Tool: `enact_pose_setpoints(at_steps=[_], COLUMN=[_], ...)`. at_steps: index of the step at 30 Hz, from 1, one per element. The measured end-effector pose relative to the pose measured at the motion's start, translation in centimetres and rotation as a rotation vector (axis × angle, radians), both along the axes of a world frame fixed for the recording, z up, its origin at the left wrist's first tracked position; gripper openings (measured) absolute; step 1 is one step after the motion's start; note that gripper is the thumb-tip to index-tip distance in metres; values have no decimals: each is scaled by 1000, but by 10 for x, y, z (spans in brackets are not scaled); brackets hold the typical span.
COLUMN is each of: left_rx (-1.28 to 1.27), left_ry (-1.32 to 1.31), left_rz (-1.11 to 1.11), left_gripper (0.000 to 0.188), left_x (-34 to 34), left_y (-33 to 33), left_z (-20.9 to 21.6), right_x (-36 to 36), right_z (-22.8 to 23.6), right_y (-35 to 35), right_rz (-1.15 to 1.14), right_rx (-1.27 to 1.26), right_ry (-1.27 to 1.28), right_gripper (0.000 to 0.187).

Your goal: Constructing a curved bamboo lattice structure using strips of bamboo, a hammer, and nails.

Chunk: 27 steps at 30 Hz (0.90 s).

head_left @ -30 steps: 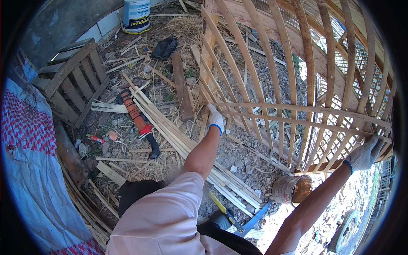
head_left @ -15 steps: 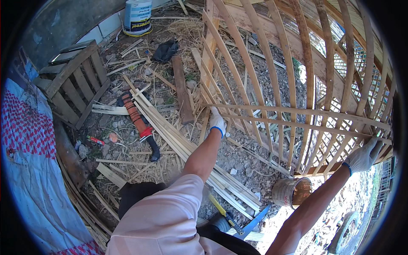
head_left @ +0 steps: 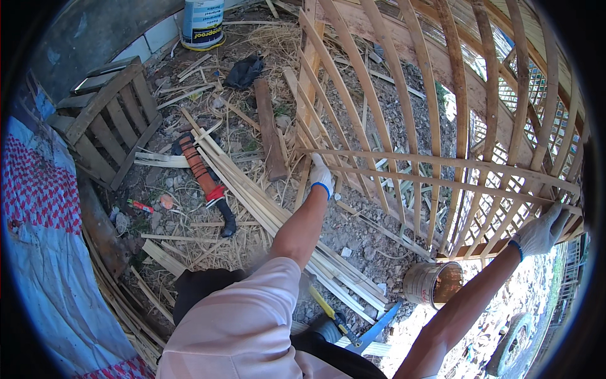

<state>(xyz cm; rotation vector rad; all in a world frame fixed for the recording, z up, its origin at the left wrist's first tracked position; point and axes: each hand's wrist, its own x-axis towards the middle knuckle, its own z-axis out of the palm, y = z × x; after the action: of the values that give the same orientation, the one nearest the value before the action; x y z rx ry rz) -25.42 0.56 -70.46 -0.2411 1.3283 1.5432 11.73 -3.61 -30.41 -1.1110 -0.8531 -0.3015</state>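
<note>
A lattice of upright bamboo slats (head_left: 432, 114) stands at the right, crossed by two long thin strips. My left hand (head_left: 321, 174), in a white glove with a blue cuff, is closed at the left end of the lower cross strip (head_left: 404, 179); its fingers are partly hidden. Far to the right, my right hand (head_left: 541, 235), gloved the same way, is closed around that strip's other end. Just above it, the upper cross strip (head_left: 391, 156) runs nearly parallel, its left end close to my left thumb.
Split bamboo strips (head_left: 252, 201) lie in a bundle beside a sheathed blade (head_left: 201, 172) with a dark handle. A saw (head_left: 379, 327), a yellow-handled tool (head_left: 323, 304) and a rusty can (head_left: 433, 283) are near me. A wooden crate (head_left: 113, 123), a plank (head_left: 270, 132) and a bucket (head_left: 203, 25) stand or lie farther off.
The view has shifted very slightly. My left hand has edged a little up and left along with the strip's left end; my right hand keeps its place.
</note>
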Motion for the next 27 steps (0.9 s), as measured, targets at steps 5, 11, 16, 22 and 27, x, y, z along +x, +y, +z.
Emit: enact_pose_setpoints(at_steps=[5, 11, 16, 22, 27], left_rx=[89, 246, 45, 138, 108], left_ry=[-79, -205, -90, -162, -152], left_rz=[-165, -284, -278, -413, -374], left_gripper=[90, 72, 83, 101, 95], left_x=[29, -58, -24, -50, -51], left_y=[5, -29, -23, -20, -23], left_z=[1, -57, -7, -26, -27], right_x=[13, -11, 18, 14, 7], right_z=[14, 5, 7, 6, 8], right_y=[-16, 3, -4, -6, -9], right_rz=[-34, 335, 192, 114, 120], right_rx=[50, 135, 126, 45, 17], right_ry=[-37, 251, 160, 194, 183], right_gripper=[52, 56, 55, 50, 50])
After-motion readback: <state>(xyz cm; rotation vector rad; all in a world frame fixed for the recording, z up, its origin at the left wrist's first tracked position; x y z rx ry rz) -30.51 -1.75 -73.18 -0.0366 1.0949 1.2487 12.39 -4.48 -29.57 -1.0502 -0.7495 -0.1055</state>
